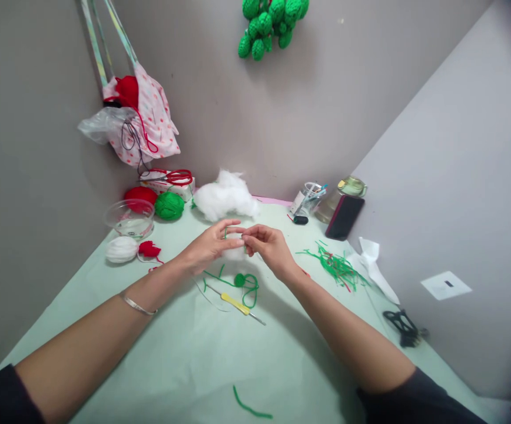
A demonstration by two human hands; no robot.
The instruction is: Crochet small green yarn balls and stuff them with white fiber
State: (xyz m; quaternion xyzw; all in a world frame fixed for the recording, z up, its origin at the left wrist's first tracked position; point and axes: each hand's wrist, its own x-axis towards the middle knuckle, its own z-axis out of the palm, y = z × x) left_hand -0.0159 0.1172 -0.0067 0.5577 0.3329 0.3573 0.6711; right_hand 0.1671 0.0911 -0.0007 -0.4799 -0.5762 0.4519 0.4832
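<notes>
Over the middle of the table, my left hand (213, 244) and my right hand (266, 246) meet at their fingertips. A bit of green yarn loops round a finger of my left hand. Both hands have their fingers pinched together; what lies between them is too small to make out. White fluff (234, 254) shows just below the fingertips. Nearer to me lie a small green crocheted piece (239, 280) with a curl of green yarn (251, 294) and a crochet hook with a yellow handle (235, 303).
White stuffing (224, 197), a green yarn ball (169, 206), a clear bowl (129, 221) and red scissors (179, 177) sit at the back left. A phone (345, 218), a jar (309, 200) and green yarn scraps (338, 268) are on the right.
</notes>
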